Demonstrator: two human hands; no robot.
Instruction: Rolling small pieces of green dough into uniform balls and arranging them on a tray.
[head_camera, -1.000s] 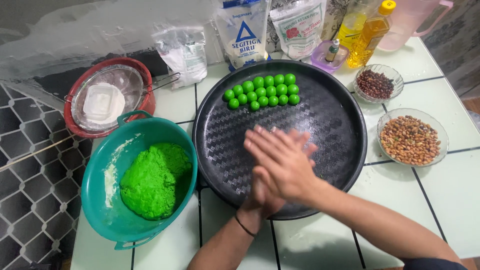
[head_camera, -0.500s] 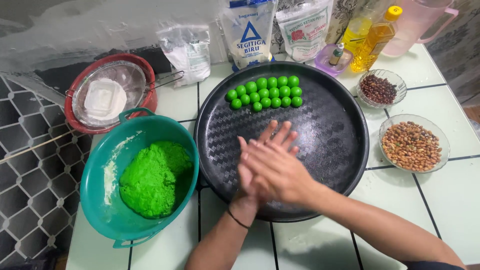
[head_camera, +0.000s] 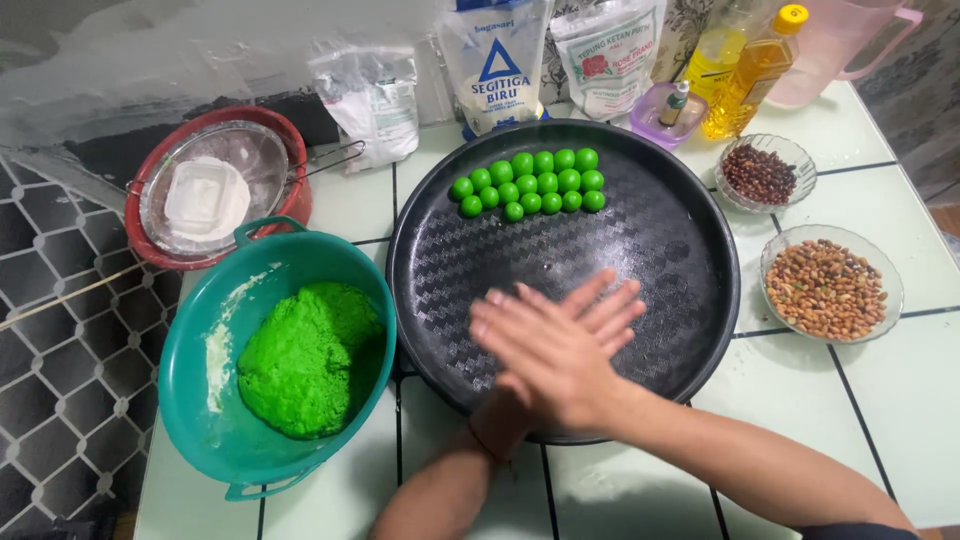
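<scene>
My right hand (head_camera: 545, 350) lies flat on top of my left hand (head_camera: 600, 310), palms pressed together above the near part of a round black tray (head_camera: 690, 250). Whatever sits between the palms is hidden. Only the fingertips and wrist of the left hand show. Several small green dough balls (head_camera: 530, 183) lie in rows at the tray's far edge. A teal bowl (head_camera: 200, 330) to the left of the tray holds a lump of bright green dough (head_camera: 305, 365).
A red bowl with a metal sieve and a white block (head_camera: 205, 195) stands at the far left. Flour bags (head_camera: 495, 60), an oil bottle (head_camera: 750, 70) and a pink jug line the back. Two glass bowls of peanuts (head_camera: 825, 290) and dark beans (head_camera: 760, 172) stand right.
My pressed hands have slid against each other over the tray; the fingers now point more to the right. Nothing else has moved.
</scene>
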